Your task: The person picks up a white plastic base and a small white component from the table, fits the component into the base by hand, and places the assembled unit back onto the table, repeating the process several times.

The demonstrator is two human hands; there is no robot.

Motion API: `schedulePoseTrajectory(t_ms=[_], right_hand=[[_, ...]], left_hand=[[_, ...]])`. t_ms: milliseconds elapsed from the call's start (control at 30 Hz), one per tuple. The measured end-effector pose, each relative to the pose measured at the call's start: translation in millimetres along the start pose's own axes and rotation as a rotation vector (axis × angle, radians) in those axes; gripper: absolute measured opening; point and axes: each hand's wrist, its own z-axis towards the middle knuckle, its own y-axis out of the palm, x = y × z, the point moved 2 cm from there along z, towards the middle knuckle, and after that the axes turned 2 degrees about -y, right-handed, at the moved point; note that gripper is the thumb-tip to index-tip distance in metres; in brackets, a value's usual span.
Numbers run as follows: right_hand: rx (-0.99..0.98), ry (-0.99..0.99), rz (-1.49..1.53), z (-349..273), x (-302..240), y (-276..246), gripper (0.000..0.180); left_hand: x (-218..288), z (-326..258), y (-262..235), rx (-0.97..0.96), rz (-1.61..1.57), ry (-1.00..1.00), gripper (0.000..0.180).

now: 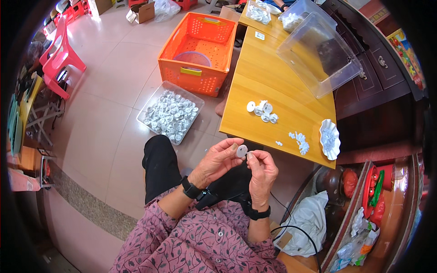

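Observation:
My left hand pinches a white round plastic disc between thumb and fingertips, above my lap. Right beside it, my right hand is closed in a pinch at the disc's edge; whatever lies between its fingertips is too small to make out. On the wooden table ahead lies a small group of white round plastic parts. Tiny pale plastic pieces are scattered nearer its right corner, next to a white scalloped dish holding more of them. A transparent tray full of white round parts rests on the floor to my left.
An orange crate with a purple basket in it stands beyond the tray. A transparent plastic bin lies on the table's right side. Pink chairs stand far left. A white bag and a black cable are at my right.

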Motion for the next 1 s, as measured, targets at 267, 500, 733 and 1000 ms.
schedulePoseTrajectory(t_ms=[267, 500, 733, 1000], right_hand=[[0.034, -0.112, -0.089, 1, 7, 6, 0.006], [0.036, -0.146, -0.118, 1, 7, 6, 0.007], [0.043, -0.170, -0.128, 0, 8, 7, 0.007], [0.056, -0.198, -0.154, 0, 8, 8, 0.007]], left_hand=[[-1, 0, -2, -0.021, -0.025, -0.009, 0.025], [-2, 1, -1, -0.012, -0.020, 0.018, 0.024], [-2, 1, 1, -0.017, 0.022, 0.052, 0.022], [0, -1, 6, 0.012, 0.130, 0.115, 0.022]])
